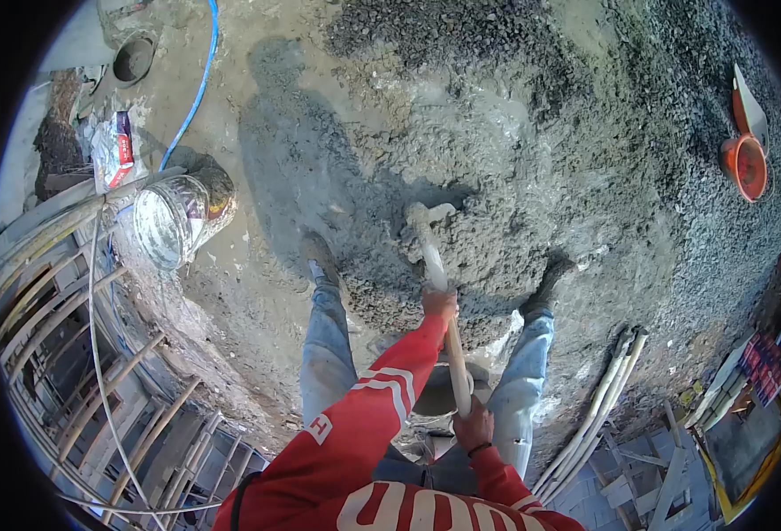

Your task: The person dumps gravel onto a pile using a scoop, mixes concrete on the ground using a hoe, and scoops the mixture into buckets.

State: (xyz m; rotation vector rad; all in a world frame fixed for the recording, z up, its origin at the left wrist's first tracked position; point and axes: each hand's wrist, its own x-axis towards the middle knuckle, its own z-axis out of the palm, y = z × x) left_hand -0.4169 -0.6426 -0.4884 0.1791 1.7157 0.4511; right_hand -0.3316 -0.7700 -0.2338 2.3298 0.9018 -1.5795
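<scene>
My left hand is wrapped round the middle of a hoe's pale wooden handle. Nearer my body, my right hand grips the same handle by its lower end. The far end of the hoe rests at a heap of wet grey concrete mix; its blade is mostly hidden there. My boots stand on either side of the mix, the left boot and the right boot. A dark rounded thing between my legs is partly covered by the handle.
Dark gravel lies ahead and to the right, with an orange bucket on it. At left are a mortar-smeared bucket, a blue hose and wooden poles. Pale pipes lie at lower right.
</scene>
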